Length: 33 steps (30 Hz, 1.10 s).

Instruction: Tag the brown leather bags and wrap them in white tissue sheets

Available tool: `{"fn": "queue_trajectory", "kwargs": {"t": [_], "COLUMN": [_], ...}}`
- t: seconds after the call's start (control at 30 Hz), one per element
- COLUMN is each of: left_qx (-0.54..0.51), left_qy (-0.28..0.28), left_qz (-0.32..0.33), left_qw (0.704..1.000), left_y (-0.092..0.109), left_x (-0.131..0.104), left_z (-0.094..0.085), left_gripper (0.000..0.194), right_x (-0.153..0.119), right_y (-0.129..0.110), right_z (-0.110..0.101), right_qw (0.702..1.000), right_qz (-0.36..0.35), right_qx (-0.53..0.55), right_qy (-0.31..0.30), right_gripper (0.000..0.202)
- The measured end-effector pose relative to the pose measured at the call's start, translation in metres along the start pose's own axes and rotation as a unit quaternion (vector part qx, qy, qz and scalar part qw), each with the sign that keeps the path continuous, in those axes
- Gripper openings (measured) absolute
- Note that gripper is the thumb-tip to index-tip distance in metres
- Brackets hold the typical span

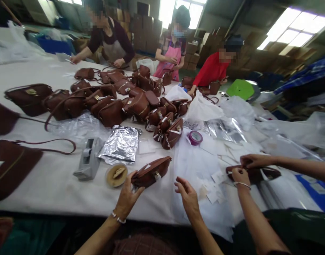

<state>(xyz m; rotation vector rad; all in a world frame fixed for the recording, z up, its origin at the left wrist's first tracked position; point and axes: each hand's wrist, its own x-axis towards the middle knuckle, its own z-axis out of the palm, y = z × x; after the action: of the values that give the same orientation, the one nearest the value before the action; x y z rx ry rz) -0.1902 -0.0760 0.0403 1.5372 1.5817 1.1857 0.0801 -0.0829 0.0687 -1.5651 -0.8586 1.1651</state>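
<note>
A small brown handbag (151,173) is pinched at one end between thumb and fingers of the left hand (129,193) above a white-covered table (56,184), the right hand (187,194) held loosely open beside it, in a workroom lined with stacked cartons (146,32).

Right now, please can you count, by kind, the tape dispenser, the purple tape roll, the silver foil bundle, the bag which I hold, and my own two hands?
Tape dispenser: 1
Purple tape roll: 1
Silver foil bundle: 1
Brown bag in grip: 1
Your hands, left hand and right hand: 2
Total: 6
</note>
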Motion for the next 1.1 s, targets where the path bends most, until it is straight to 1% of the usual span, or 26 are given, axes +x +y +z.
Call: {"fn": "queue_trajectory", "kwargs": {"t": [0.1,0.17,0.23,0.27,0.3,0.37,0.43,0.5,0.6,0.7,0.73,0.77,0.8,0.87,0.93,1.0,1.03,1.1], "left_qx": [-0.027,-0.046,-0.053,-0.053,-0.051,-0.043,-0.033,-0.021,-0.003,0.001,0.0,-0.001,-0.003,-0.007,-0.008,0.0,0.01,0.039], "left_qy": [0.0,0.009,0.024,0.029,0.026,-0.003,-0.047,-0.072,-0.083,-0.109,-0.121,-0.132,-0.144,-0.166,-0.186,-0.209,-0.222,-0.253], "left_qz": [-0.047,-0.087,-0.13,-0.15,-0.169,-0.199,-0.214,-0.22,-0.225,-0.229,-0.228,-0.225,-0.222,-0.216,-0.209,-0.199,-0.19,-0.162], "left_qw": [0.999,0.995,0.99,0.987,0.984,0.979,0.975,0.973,0.971,0.967,0.966,0.965,0.964,0.962,0.96,0.958,0.956,0.953], "left_y": [-0.004,-0.008,-0.012,-0.013,-0.013,-0.012,-0.006,0.002,0.014,0.024,0.027,0.03,0.032,0.037,0.042,0.048,0.051,0.059], "left_x": [-0.005,-0.01,-0.018,-0.022,-0.026,-0.036,-0.047,-0.056,-0.068,-0.076,-0.078,-0.08,-0.082,-0.084,-0.085,-0.085,-0.084,-0.083], "left_z": [-0.002,-0.004,-0.007,-0.008,-0.009,-0.009,-0.006,-0.001,0.008,0.017,0.02,0.023,0.027,0.034,0.041,0.048,0.05,0.053], "left_gripper": [0.068,0.071,0.07,0.068,0.065,0.06,0.056,0.054,0.049,0.039,0.035,0.032,0.029,0.024,0.02,0.017,0.017,0.02], "right_x": [-0.004,-0.004,0.001,0.007,0.013,0.028,0.041,0.049,0.051,0.052,0.054,0.057,0.062,0.072,0.079,0.082,0.081,0.077], "right_y": [0.007,0.014,0.021,0.024,0.026,0.027,0.026,0.024,0.024,0.026,0.027,0.029,0.03,0.031,0.032,0.032,0.031,0.029], "right_z": [-0.062,-0.104,-0.134,-0.143,-0.148,-0.147,-0.138,-0.127,-0.117,-0.119,-0.122,-0.126,-0.129,-0.137,-0.145,-0.151,-0.153,-0.156], "right_qw": [0.989,0.974,0.955,0.944,0.936,0.926,0.917,0.904,0.882,0.846,0.841,0.846,0.86,0.889,0.905,0.903,0.897,0.883], "right_qz": [-0.026,-0.021,-0.02,-0.024,-0.029,-0.042,-0.057,-0.067,-0.073,-0.083,-0.081,-0.071,-0.052,0.005,0.056,0.078,0.076,0.046], "right_qx": [-0.064,-0.127,-0.224,-0.269,-0.306,-0.351,-0.381,-0.415,-0.463,-0.526,-0.534,-0.528,-0.508,-0.456,-0.419,-0.42,-0.433,-0.467], "right_qy": [0.129,0.185,0.196,0.188,0.173,0.135,0.102,0.078,0.049,0.03,0.021,0.008,-0.007,-0.038,-0.05,-0.045,-0.04,-0.025], "right_gripper": [0.05,0.052,0.054,0.053,0.051,0.041,0.035,0.041,0.046,0.045,0.043,0.041,0.04,0.042,0.046,0.049,0.051,0.054]}}
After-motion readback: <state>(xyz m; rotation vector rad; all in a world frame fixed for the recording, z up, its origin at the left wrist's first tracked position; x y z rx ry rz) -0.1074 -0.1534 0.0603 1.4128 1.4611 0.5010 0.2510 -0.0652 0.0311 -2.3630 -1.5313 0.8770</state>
